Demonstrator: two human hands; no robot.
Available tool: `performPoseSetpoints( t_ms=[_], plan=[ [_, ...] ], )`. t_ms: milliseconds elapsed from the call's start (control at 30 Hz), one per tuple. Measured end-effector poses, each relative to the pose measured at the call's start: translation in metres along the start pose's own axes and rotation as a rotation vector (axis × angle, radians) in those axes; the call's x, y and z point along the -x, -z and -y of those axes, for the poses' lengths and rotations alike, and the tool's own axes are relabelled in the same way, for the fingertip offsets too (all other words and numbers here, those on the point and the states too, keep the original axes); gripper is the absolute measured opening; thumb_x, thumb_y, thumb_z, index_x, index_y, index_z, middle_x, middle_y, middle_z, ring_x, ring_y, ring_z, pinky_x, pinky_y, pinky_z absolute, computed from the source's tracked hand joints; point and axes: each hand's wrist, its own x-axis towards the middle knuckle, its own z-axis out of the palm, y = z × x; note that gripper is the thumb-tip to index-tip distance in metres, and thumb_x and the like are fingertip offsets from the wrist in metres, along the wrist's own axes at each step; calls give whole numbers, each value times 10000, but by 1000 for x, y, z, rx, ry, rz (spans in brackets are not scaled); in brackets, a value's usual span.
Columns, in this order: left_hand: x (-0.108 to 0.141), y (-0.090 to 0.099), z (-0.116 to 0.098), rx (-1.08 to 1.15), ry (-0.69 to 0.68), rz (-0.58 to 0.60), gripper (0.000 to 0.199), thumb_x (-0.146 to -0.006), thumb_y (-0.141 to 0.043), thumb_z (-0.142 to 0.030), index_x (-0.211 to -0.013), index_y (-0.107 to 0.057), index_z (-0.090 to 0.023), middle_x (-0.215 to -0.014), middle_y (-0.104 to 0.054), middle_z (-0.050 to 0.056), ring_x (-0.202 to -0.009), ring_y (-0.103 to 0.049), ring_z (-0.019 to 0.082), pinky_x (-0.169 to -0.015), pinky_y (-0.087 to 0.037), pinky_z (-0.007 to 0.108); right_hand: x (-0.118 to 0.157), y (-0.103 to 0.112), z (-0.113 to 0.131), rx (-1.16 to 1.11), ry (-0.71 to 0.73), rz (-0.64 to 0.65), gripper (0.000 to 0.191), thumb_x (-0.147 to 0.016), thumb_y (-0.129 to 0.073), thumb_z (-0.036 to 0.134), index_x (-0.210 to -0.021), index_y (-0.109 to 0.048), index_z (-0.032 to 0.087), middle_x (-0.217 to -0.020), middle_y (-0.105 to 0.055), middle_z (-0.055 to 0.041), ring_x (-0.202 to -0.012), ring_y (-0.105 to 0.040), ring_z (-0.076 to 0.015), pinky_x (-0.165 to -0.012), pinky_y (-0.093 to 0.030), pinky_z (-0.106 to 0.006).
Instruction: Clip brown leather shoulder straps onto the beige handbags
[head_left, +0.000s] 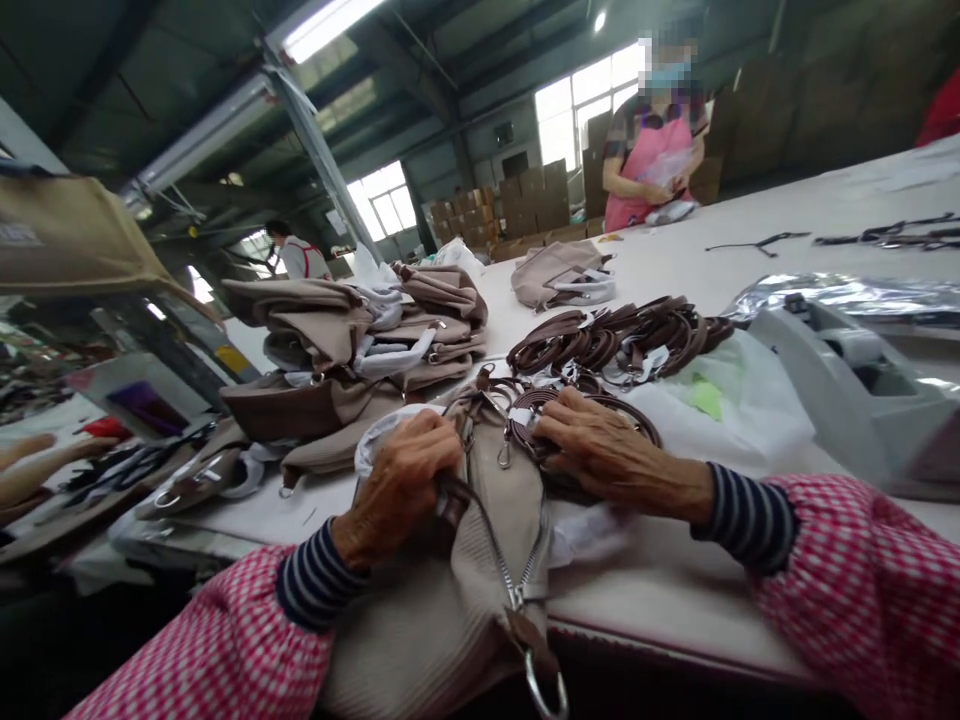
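Note:
A taupe handbag (pixel 420 640) with an unzipped top lies in front of me, its metal zipper pull and a large silver ring at the near end. My left hand (pixel 409 475) is closed on the bag's edge beside its opening, close to a handle wrapped in white. My right hand (pixel 600 440) is closed on a coiled brown strap (pixel 529 405), which has a silver clip hanging from it over the bag's far end. The fingertips of both hands are partly hidden.
Several taupe handbags (pixel 322 330) are piled at the left, and another bag (pixel 562 272) lies farther back. Several coiled brown straps (pixel 622 335) rest behind my right hand. A grey tape dispenser (pixel 847 370) stands at the right. A person (pixel 652 170) in a pink apron stands across the table (pixel 810 215).

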Motion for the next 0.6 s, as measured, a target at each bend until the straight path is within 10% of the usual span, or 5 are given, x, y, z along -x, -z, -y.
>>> performPoseSetpoints(
  t_ms=[300,600],
  plan=[
    [-22,16,-6,134,-208,-133,317,-959,-448,25,-720,-465,-183,-769,-606,17,-880,-582,172,-784,-471,314,-28,1,28,-28,360,117,78,-992,-602,193,-939,-654,166,-1017,-646,-101,-971,-468,-251,-846,-389,-395],
    [-21,4,-10,231,-197,-295,327,-979,-491,-24,-696,-500,-187,-776,-642,33,-925,-674,185,-795,-546,325,-27,-8,31,-125,385,150,100,-989,-582,173,-1024,-668,136,-1059,-672,-121,-992,-521,-246,-890,-441,-387]
  ],
)
